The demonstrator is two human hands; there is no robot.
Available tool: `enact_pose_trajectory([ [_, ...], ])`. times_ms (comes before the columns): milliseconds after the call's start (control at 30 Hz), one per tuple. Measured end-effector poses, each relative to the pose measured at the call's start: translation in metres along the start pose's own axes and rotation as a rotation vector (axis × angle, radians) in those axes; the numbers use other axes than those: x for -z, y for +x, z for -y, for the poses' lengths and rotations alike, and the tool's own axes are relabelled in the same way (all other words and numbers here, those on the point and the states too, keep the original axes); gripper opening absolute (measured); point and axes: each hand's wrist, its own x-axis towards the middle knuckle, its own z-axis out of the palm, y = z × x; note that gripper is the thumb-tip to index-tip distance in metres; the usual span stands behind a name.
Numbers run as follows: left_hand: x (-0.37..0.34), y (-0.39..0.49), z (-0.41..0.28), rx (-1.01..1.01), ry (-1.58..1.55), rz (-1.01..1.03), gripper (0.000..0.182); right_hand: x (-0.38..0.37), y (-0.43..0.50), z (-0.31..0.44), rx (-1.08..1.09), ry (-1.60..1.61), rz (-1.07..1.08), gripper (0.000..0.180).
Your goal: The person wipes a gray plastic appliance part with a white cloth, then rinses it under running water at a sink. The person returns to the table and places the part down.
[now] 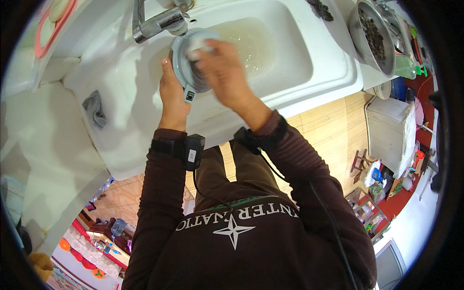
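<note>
Under the chrome faucet (161,25), my left hand (172,88) grips the rim of a grey-blue bowl-like vessel (177,65) with a short tab handle that bears a dark label. Blurred by motion, my right hand (224,72) presses a whitish pad or cloth (197,47) against the vessel's inside. Both hands are over the white ceramic sink (297,54), whose basin holds cloudy water. What the vessel contains is mostly hidden by my right hand. A crumpled grey cloth (95,108) lies on the sink's left drainboard.
To the right of the sink stands a metal bowl (353,40) with dark, wet-looking matter. A dark scrubber-like clump (320,10) lies on the sink's far right edge. A pink-rimmed item (39,43) is at the upper left. A white cabinet-like box (388,127) stands beyond on the right.
</note>
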Motion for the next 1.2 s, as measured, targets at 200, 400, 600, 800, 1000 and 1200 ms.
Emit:
enact_pose_trajectory([
  [200, 0.0, 0.001, 0.01, 0.012, -0.109, 0.032, 0.05, -0.023, 0.034, 0.017, -0.058, -0.135, 0.069, 0.024],
  [400, -0.001, 0.001, 0.008, -0.017, 0.087, -0.009, 0.048, -0.023, 0.037, 0.034, -0.182, 0.006, -0.1, 0.021],
  [600, 0.005, -0.011, 0.004, -0.001, 0.339, -0.056, 0.048, -0.023, 0.045, 0.007, -0.255, 0.05, 0.093, 0.029],
  [800, 0.023, -0.011, -0.008, -0.005, -0.14, 0.003, 0.048, -0.002, 0.047, -0.051, -0.74, 0.677, 0.044, 0.044],
  [1000, 0.022, -0.007, 0.003, 0.084, -0.238, -0.042, 0.052, -0.016, 0.007, -0.014, 0.044, 0.013, 0.086, 0.035],
  [1200, 0.027, 0.005, 0.012, 0.072, -0.444, -0.088, 0.049, -0.006, -0.027, 0.019, -0.345, 0.104, -0.04, 0.029],
])
